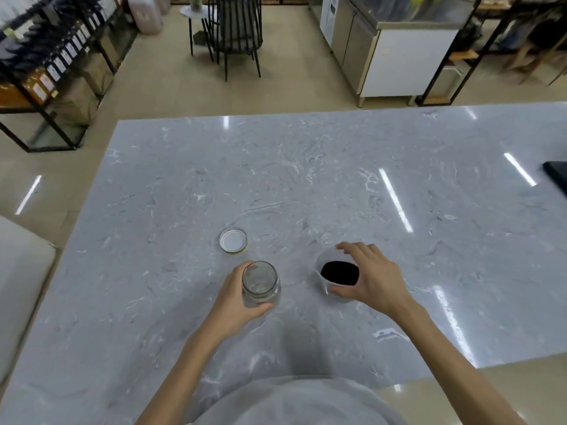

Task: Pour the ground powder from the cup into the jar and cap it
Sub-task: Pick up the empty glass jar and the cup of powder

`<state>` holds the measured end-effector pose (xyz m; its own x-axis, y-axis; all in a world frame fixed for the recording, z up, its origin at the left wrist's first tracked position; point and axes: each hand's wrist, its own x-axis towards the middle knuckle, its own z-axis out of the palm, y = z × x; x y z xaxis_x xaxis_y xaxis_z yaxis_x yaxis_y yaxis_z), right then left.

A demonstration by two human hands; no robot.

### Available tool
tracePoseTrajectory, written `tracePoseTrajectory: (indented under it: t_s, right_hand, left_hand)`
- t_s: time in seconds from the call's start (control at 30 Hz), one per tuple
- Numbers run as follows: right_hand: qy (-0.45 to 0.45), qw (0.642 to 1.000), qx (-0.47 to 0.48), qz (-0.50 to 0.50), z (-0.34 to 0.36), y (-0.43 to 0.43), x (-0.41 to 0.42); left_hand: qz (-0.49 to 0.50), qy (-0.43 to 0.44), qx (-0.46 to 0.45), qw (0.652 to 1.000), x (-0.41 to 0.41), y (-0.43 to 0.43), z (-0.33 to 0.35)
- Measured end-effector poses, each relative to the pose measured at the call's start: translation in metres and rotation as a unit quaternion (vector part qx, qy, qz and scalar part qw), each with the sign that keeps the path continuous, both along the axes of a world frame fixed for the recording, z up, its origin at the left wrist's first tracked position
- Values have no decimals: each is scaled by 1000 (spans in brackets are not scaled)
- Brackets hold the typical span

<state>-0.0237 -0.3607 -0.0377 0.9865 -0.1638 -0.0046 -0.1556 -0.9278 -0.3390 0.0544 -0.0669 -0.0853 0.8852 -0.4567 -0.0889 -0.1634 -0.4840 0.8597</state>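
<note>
An open, empty clear glass jar [261,283] stands upright on the grey marble table [306,179], with my left hand [237,297] wrapped around its left side. To its right sits a white cup [322,265] holding dark ground powder [339,272]. My right hand [372,276] curls around the cup's right side, fingers on the far rim and thumb at the near wall. The jar's lid [233,240] lies upside down on the table just beyond the jar, white inside with a yellowish rim.
A dark flat object [557,176] lies at the table's right edge. Beyond the table stand a black chair [236,32], a shelf rack with bottles [46,62] at left and a steel counter [383,50] at right. A pale seat [18,277] is at my left.
</note>
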Motion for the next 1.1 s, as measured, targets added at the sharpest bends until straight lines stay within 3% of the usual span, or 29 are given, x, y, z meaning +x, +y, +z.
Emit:
tracePoseTrajectory:
  t_s: [0.23,0.47,0.6,0.8,0.93,1.1]
  right_hand:
    - [13,997,61,-55,-18,5,-4]
    - [87,990,105,19,-27,-5,-4]
    - [6,978,208,9,-37,-5,-11]
    - [-3,952,303,-35,-41,-4,-5]
    - [-8,964,265,-24,-7,-14,11]
    - [-27,991,123,47,105,-46,52]
  left_hand:
    - [-9,11,13,1000,1,2,-1]
    - [-31,30,12,999,7,7,-6]
    - [-19,47,-6,999,8,11,-9]
    - [-29,26,9,999,17,3,-3]
    - [-31,7,7,999,25,-20,16]
    - [-11,-38,4,999,50,-57,78]
